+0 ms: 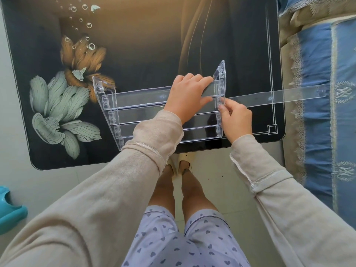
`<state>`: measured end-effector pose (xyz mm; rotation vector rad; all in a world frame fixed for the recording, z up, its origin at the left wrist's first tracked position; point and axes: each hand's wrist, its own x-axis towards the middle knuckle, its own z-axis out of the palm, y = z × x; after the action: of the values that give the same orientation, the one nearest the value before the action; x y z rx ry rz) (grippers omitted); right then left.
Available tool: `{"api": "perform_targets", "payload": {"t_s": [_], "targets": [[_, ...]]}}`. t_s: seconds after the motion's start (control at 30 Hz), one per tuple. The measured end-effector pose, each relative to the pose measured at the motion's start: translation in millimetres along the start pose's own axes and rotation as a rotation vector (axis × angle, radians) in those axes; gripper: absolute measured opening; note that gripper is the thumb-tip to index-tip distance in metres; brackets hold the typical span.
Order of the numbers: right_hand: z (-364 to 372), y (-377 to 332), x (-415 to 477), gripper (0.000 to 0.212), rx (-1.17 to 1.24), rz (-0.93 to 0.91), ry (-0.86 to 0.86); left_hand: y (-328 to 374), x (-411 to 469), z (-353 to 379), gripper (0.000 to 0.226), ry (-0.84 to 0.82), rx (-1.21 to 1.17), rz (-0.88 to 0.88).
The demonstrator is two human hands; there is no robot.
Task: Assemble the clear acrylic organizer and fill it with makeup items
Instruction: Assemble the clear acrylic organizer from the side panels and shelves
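Note:
A clear acrylic organizer (134,105) stands at the near edge of a dark glass table (154,45). It has stepped shelves between a left side panel (105,105) and a right side panel (219,89). My left hand (187,95) grips the top shelf where it meets the right panel, fingers curled over it. My right hand (236,120) pinches the right panel's lower edge. A loose clear shelf strip (277,96) lies behind my right hand and juts past the table's right edge. No makeup items are in view.
The table top shows printed flowers (63,105) on its left. A bed with a blue and beige cover (323,93) runs close along the right side. A teal plastic object (9,209) sits on the floor at lower left. My legs stand just below the table edge.

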<state>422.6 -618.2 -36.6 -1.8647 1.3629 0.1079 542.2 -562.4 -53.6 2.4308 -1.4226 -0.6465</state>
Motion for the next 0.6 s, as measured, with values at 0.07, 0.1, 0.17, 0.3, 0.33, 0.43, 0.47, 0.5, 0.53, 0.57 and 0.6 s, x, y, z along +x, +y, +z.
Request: {"api": "perform_targets", "payload": {"t_s": [0.07,0.1,0.17,0.3,0.33,0.43,0.47,0.5,0.53,0.57,0.6], "targets": [[0,0,0,0.032,-0.003,0.002,0.001,1,-2,2,0.047,-0.007,0.013,0.007],[1,0,0,0.033,-0.005,0.005,0.002,1,-3,3,0.047,0.0,0.026,0.007],[1,0,0,0.033,-0.008,0.009,0.002,3,-3,5,0.047,0.021,0.038,-0.014],[1,0,0,0.033,-0.017,-0.001,-0.007,4,-1,9,0.046,0.011,0.034,-0.075],[1,0,0,0.033,-0.015,-0.003,-0.007,3,-1,10,0.046,0.007,0.028,-0.082],[2,1,1,0.033,-0.012,0.0,-0.006,1,0,11,0.045,0.007,0.013,-0.08],[2,2,1,0.033,-0.012,0.0,-0.007,1,0,11,0.045,0.01,0.01,-0.079],[2,2,2,0.033,-0.01,-0.001,-0.009,1,0,12,0.045,0.013,0.007,-0.08],[2,2,2,0.033,-0.008,-0.003,-0.01,1,0,12,0.045,0.015,0.004,-0.08],[2,2,3,0.033,-0.006,-0.004,-0.01,1,0,12,0.045,0.015,0.001,-0.081],[3,2,3,0.033,-0.004,-0.004,-0.009,1,1,12,0.045,0.012,-0.001,-0.082]]}}
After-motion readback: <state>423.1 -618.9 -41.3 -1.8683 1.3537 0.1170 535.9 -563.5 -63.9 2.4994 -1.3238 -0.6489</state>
